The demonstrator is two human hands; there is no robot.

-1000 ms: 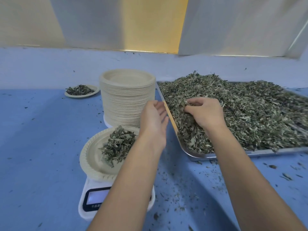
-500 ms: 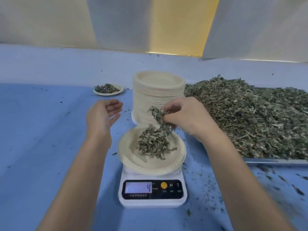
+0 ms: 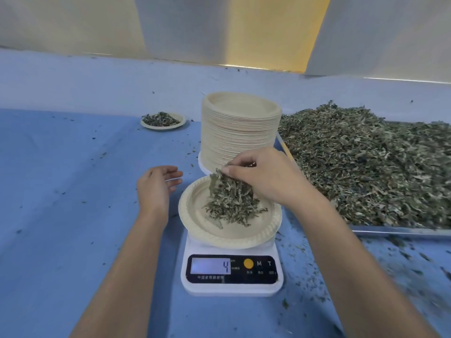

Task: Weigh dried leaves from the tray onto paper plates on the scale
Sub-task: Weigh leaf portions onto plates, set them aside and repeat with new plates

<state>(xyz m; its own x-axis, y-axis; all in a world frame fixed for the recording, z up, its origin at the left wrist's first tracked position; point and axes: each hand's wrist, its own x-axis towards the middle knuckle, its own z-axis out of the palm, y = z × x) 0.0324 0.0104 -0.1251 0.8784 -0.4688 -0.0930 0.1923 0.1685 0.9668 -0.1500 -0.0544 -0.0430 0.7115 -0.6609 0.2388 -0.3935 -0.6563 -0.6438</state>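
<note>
Right hand [image 3: 266, 178] pinches a clump of dried leaves [image 3: 229, 191] just above the paper plate [image 3: 202, 230], which sits on the scale [image 3: 231, 286] reading 4. Left hand [image 3: 156, 189] hovers left of the plate, fingers loose, holding nothing. Plate stack [image 3: 240, 128] behind, tray [image 3: 400, 231] of leaves to the right.

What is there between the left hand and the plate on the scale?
Head view: only bare blue table cover separates the left hand from the plate.
</note>
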